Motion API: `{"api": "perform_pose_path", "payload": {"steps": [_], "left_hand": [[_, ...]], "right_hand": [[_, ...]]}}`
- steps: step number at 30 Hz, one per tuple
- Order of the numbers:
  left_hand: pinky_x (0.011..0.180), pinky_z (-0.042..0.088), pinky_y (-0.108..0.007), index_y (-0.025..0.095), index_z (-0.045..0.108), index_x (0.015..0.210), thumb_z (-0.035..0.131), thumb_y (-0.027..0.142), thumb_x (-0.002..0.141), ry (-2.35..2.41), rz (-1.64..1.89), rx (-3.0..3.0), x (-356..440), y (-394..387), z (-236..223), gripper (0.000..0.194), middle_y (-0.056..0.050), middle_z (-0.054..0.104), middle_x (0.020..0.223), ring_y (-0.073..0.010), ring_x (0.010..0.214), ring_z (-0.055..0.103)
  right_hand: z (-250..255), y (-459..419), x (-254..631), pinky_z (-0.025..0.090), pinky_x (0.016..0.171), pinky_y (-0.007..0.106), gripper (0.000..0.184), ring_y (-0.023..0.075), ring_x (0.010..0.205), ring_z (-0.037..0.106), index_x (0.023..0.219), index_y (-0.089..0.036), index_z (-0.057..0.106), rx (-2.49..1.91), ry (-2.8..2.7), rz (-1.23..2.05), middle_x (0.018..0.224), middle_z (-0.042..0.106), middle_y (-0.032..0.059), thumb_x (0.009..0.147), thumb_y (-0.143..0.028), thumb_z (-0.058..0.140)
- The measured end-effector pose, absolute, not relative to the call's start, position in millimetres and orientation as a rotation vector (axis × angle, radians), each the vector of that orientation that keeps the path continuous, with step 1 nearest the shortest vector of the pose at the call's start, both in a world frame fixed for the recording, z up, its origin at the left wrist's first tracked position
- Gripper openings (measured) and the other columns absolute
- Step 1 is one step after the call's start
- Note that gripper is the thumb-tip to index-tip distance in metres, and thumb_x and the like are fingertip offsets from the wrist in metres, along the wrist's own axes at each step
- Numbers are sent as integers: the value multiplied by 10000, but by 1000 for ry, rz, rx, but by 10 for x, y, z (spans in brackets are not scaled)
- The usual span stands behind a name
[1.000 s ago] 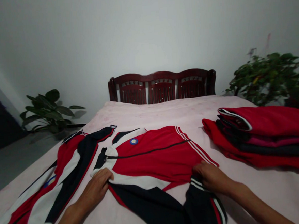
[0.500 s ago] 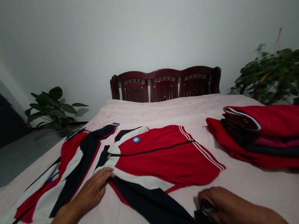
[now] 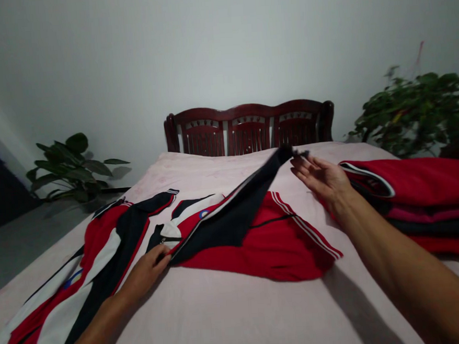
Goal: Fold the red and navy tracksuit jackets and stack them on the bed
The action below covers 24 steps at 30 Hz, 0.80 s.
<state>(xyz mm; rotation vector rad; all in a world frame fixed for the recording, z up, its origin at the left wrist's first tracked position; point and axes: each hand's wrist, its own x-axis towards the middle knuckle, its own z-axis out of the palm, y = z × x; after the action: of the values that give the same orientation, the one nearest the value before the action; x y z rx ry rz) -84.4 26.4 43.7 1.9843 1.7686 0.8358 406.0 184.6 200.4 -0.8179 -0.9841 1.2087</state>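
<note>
A red, white and navy zip jacket (image 3: 228,264) lies front up on the bed, its striped hem toward the right. My left hand (image 3: 155,262) is closed on the jacket's near shoulder, just beside the white collar. Raised over the jacket, my right hand (image 3: 322,178) pinches the cuff end of its navy sleeve (image 3: 232,211) between thumb and fingers. The sleeve stretches slantwise across the jacket's front, covering part of the zip and the round blue badge. To the left of my left forearm lies a second jacket (image 3: 102,264) in the same colours.
Folded red and dark clothes (image 3: 430,179) are stacked at the right, close to my right forearm. A pink sheet (image 3: 232,318) covers the bed. Behind it stands a dark wooden headboard (image 3: 250,128). Leafy plants flank the bed, one left (image 3: 72,167) and one right (image 3: 422,111).
My right hand has lifted the sleeve's cuff from the near side of the bed up and away, swinging the sleeve over the jacket's front. My left hand stays by the collar.
</note>
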Motion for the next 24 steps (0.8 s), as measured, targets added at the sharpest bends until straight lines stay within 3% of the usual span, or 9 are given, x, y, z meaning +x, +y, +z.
{"api": "perform_pose_path", "payload": {"steps": [3,7,9,12,14,17,20,24], "left_hand": [[591,380,-242,212,570,779,493,490,863,1824,959,1753,-890,455,411,300,36,560,686,-158,647,525],[602,363,-247,218,559,728,494,486,844,1899,846,1751,-916,512,397,299,39,563,663,-168,656,545],[636,379,-259,226,596,788,476,515,859,1998,757,1798,-859,472,406,322,19,629,738,-190,717,595],[697,412,-290,238,651,925,515,556,847,2163,649,1900,-708,409,406,355,-40,704,945,-243,863,648],[762,438,-308,239,664,977,494,523,873,2158,707,1946,-616,387,393,347,-62,710,1028,-262,954,653],[815,465,-298,232,651,1050,423,503,921,2010,959,1856,-585,366,394,377,-51,719,1023,-240,971,663],[749,488,-268,212,650,1037,445,562,898,1921,1149,1739,-712,322,444,428,-23,722,904,-223,873,672],[696,495,-252,201,666,984,486,593,856,1991,1194,1701,-963,235,465,450,-12,718,853,-219,825,669]], "right_hand": [[1719,1859,3951,518,949,385,257,180,1108,643,1026,-261,598,-1000,-951,1110,1210,673,64,782,-319,655],[1070,1278,4066,488,999,429,443,259,1110,641,1128,-212,663,-1240,-1643,1081,1191,689,97,749,-433,723],[807,916,4204,501,986,424,505,276,1112,638,1157,-219,676,-1289,-2043,987,1194,688,94,690,-387,765],[557,535,4389,477,1027,461,606,317,1221,576,1230,-250,666,-1336,-2410,554,1315,627,113,636,-298,780],[464,446,4458,478,1020,483,471,319,1232,570,1188,-259,689,-1344,-2474,249,1324,623,122,719,-293,718],[444,483,4498,498,986,472,245,284,1146,621,1046,-243,716,-1259,-2441,29,1209,684,123,886,-316,546],[629,578,4519,507,952,422,272,260,1065,643,1033,-236,680,-1239,-2379,133,1126,710,99,937,-401,486],[966,790,4478,485,673,290,400,188,726,619,830,-225,599,-1423,-2321,391,789,676,31,974,-526,379]]}}
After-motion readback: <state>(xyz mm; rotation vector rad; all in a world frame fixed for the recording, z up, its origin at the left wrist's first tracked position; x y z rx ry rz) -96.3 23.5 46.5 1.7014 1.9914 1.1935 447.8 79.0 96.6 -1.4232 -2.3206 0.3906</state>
